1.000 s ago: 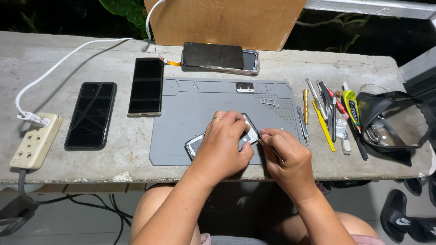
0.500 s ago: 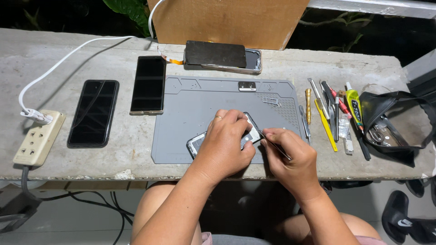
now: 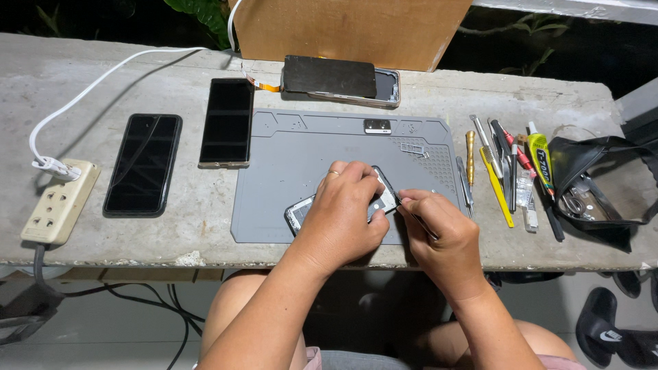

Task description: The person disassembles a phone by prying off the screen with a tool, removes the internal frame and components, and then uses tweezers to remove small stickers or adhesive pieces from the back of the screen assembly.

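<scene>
While the left hand (image 3: 343, 212) presses an opened phone (image 3: 373, 199) flat on the grey mat (image 3: 288, 157), the right hand (image 3: 439, 233) pinches a thin tool at its edge; prying seems underway, needing gentle, steady leverage next.

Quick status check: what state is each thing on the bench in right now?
Opened phone: back off, flat on grey mat, pinned by left hand.
Thin tool: pinched in right hand, tip at the phone.
Disassembled phone: screen lifted, flex cable attached.
Two black phones: screens dark.
Power strip: white plug inserted.
</scene>
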